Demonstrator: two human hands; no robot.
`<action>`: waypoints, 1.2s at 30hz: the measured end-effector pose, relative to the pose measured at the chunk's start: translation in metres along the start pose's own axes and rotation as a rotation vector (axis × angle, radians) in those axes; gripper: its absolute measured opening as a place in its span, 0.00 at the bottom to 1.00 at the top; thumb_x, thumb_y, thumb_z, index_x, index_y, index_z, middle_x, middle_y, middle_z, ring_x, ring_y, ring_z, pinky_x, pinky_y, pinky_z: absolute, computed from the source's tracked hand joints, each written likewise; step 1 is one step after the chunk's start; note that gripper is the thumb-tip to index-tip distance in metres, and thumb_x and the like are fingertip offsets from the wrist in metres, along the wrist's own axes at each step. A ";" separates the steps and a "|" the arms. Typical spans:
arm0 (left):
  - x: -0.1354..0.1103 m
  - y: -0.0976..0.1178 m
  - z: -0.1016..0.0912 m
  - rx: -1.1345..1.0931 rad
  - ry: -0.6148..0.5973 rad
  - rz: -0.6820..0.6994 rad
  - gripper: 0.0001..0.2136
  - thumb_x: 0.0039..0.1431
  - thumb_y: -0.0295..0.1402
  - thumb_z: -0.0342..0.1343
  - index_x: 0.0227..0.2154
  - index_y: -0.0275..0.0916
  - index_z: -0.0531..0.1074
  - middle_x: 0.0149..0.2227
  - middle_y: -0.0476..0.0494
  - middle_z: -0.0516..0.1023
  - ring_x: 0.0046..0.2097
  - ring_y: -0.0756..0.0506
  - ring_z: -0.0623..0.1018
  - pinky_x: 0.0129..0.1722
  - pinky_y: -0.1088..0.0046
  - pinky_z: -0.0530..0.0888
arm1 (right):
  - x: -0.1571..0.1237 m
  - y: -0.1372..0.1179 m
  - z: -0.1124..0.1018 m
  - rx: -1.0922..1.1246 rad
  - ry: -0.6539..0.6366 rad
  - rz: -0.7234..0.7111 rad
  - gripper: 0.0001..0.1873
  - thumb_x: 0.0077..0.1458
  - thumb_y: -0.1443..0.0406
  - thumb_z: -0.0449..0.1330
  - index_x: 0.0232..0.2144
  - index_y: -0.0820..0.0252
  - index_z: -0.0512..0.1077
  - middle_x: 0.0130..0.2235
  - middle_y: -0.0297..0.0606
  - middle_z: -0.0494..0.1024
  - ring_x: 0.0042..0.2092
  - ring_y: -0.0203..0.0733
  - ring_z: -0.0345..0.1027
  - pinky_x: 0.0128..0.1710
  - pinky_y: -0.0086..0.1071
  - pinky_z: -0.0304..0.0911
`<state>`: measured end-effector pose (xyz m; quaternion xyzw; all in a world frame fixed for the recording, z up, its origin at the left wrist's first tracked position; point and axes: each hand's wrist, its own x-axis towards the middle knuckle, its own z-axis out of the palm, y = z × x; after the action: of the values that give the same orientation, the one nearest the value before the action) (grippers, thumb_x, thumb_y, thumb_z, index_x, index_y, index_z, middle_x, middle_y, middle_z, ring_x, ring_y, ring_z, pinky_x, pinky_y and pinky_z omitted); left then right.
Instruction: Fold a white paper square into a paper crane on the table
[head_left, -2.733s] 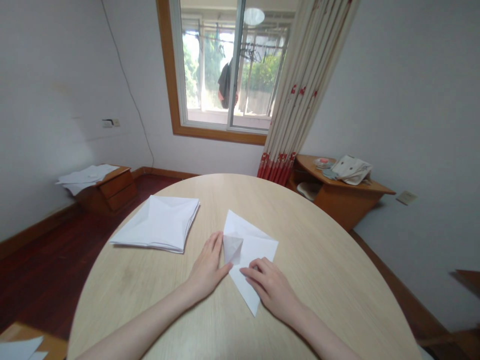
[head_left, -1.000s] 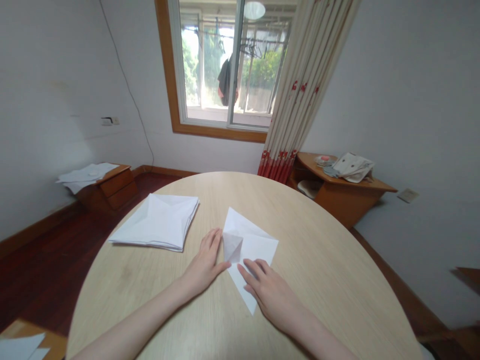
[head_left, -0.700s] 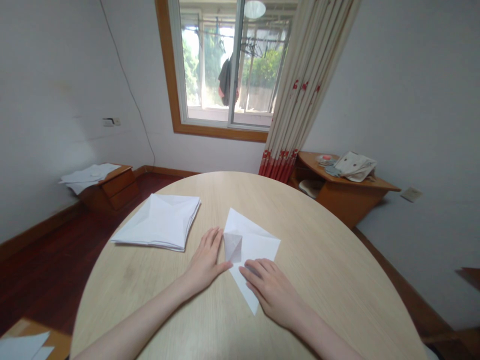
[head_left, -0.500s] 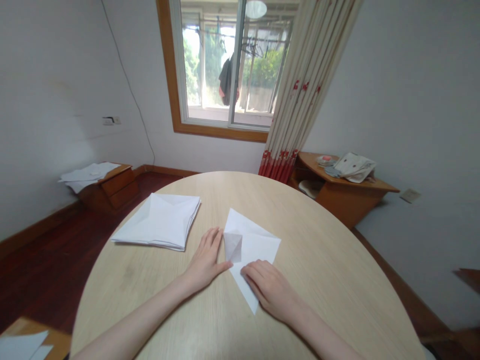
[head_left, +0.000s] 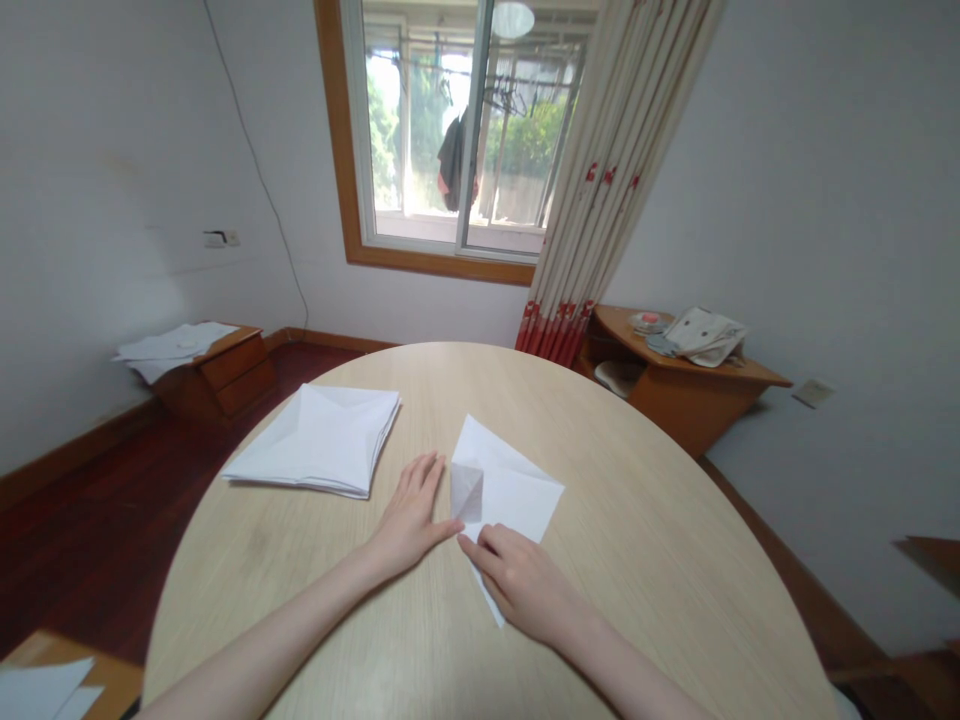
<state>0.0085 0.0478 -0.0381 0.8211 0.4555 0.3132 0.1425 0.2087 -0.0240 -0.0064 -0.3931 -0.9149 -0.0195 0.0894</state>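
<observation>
A small white folded paper lies on the round table in front of me, with a shaded folded flap at its left and a narrow point toward me. My left hand rests flat to the left of it, fingers stretched out, its thumb tip at the paper's left edge. My right hand lies over the lower part of the paper, fingers bent and held together. Its index fingertip presses at the lower left edge, close to my left thumb. The right hand hides much of the near point.
A stack of folded white paper sits on the table to the left. Beyond are a low wooden cabinet with papers, a wooden corner desk bearing a cloth bag, and a curtain by the window.
My right hand has slid left along the paper, its index finger now reaching the lower left edge. The paper has turned slightly. My left hand stays nearly in place.
</observation>
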 end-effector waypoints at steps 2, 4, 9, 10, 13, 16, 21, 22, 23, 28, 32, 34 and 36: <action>0.000 0.000 0.001 -0.002 0.004 -0.001 0.38 0.51 0.36 0.63 0.63 0.38 0.52 0.63 0.30 0.57 0.65 0.34 0.56 0.61 0.49 0.58 | 0.000 -0.003 -0.003 -0.046 -0.044 -0.008 0.19 0.60 0.74 0.51 0.54 0.67 0.65 0.38 0.44 0.73 0.38 0.44 0.63 0.35 0.34 0.59; 0.000 0.000 0.001 -0.003 0.006 -0.002 0.38 0.51 0.36 0.63 0.63 0.37 0.52 0.62 0.30 0.57 0.64 0.34 0.56 0.61 0.49 0.58 | 0.001 -0.005 -0.007 -0.073 -0.096 -0.004 0.22 0.59 0.75 0.51 0.55 0.68 0.64 0.39 0.45 0.73 0.39 0.45 0.63 0.35 0.35 0.58; 0.001 0.000 0.001 -0.015 0.008 -0.005 0.38 0.50 0.36 0.64 0.62 0.38 0.53 0.63 0.31 0.57 0.64 0.33 0.56 0.61 0.49 0.57 | 0.002 -0.009 -0.016 -0.077 -0.185 0.024 0.24 0.56 0.77 0.52 0.55 0.68 0.64 0.41 0.46 0.73 0.41 0.46 0.63 0.36 0.35 0.57; 0.001 0.000 0.001 -0.016 0.002 -0.006 0.38 0.50 0.36 0.64 0.62 0.37 0.53 0.63 0.30 0.57 0.64 0.33 0.56 0.61 0.49 0.57 | 0.001 -0.010 -0.017 -0.076 -0.198 0.031 0.24 0.55 0.77 0.52 0.55 0.67 0.65 0.41 0.46 0.73 0.41 0.46 0.64 0.36 0.35 0.57; 0.001 0.001 -0.001 -0.022 -0.017 -0.004 0.38 0.51 0.36 0.64 0.63 0.37 0.53 0.63 0.30 0.56 0.64 0.33 0.55 0.61 0.49 0.57 | -0.001 -0.009 -0.024 -0.065 -0.247 0.043 0.26 0.53 0.77 0.53 0.55 0.64 0.65 0.41 0.44 0.73 0.40 0.45 0.64 0.34 0.34 0.55; 0.001 0.001 -0.002 -0.035 -0.025 -0.001 0.38 0.51 0.36 0.64 0.63 0.38 0.53 0.63 0.30 0.55 0.65 0.33 0.55 0.62 0.49 0.56 | -0.004 -0.009 -0.030 -0.052 -0.294 0.051 0.27 0.54 0.77 0.52 0.56 0.61 0.66 0.39 0.43 0.74 0.39 0.44 0.65 0.33 0.33 0.54; 0.002 0.003 -0.005 -0.050 -0.035 -0.006 0.38 0.51 0.37 0.64 0.63 0.38 0.54 0.63 0.30 0.55 0.65 0.33 0.55 0.62 0.49 0.56 | -0.008 -0.013 -0.041 -0.046 -0.366 0.074 0.31 0.51 0.79 0.50 0.57 0.59 0.65 0.39 0.43 0.75 0.39 0.44 0.67 0.32 0.33 0.52; 0.002 0.003 -0.005 -0.050 -0.040 -0.008 0.38 0.52 0.37 0.63 0.63 0.38 0.53 0.63 0.30 0.55 0.65 0.33 0.54 0.62 0.49 0.56 | -0.010 -0.014 -0.043 -0.046 -0.378 0.079 0.31 0.51 0.79 0.50 0.57 0.60 0.66 0.39 0.43 0.75 0.39 0.44 0.68 0.31 0.33 0.52; 0.002 0.003 -0.006 -0.049 -0.044 -0.009 0.38 0.52 0.38 0.63 0.63 0.38 0.53 0.63 0.30 0.55 0.65 0.33 0.54 0.62 0.49 0.56 | -0.011 -0.015 -0.044 -0.045 -0.389 0.081 0.31 0.51 0.79 0.51 0.57 0.60 0.66 0.39 0.44 0.75 0.39 0.45 0.68 0.31 0.34 0.52; 0.001 0.004 -0.007 -0.042 -0.049 -0.004 0.38 0.53 0.38 0.62 0.63 0.42 0.51 0.64 0.31 0.54 0.65 0.32 0.54 0.61 0.46 0.56 | -0.020 -0.021 -0.049 -0.052 -0.407 0.063 0.29 0.48 0.78 0.54 0.54 0.61 0.69 0.37 0.43 0.77 0.35 0.45 0.70 0.28 0.34 0.50; 0.001 0.003 -0.006 -0.037 -0.048 -0.013 0.37 0.53 0.38 0.63 0.63 0.41 0.52 0.63 0.31 0.55 0.65 0.32 0.54 0.61 0.46 0.56 | -0.027 -0.025 -0.047 -0.081 -0.354 0.065 0.27 0.46 0.77 0.55 0.50 0.59 0.71 0.33 0.41 0.78 0.32 0.45 0.70 0.26 0.35 0.48; 0.001 0.002 -0.005 -0.041 -0.043 -0.014 0.37 0.52 0.38 0.63 0.63 0.41 0.53 0.63 0.31 0.55 0.65 0.32 0.54 0.61 0.46 0.56 | -0.029 -0.028 -0.046 -0.097 -0.354 0.068 0.28 0.44 0.77 0.55 0.50 0.59 0.71 0.33 0.41 0.78 0.31 0.45 0.71 0.25 0.36 0.48; 0.001 0.001 -0.004 -0.046 -0.040 -0.016 0.37 0.52 0.38 0.63 0.63 0.40 0.53 0.63 0.31 0.55 0.65 0.32 0.54 0.61 0.46 0.56 | -0.029 -0.030 -0.044 -0.118 -0.379 0.069 0.29 0.43 0.77 0.55 0.50 0.60 0.71 0.34 0.41 0.79 0.31 0.46 0.71 0.25 0.36 0.48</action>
<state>0.0068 0.0478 -0.0338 0.8200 0.4519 0.3060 0.1727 0.2133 -0.0705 0.0330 -0.4256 -0.8986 0.0045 -0.1070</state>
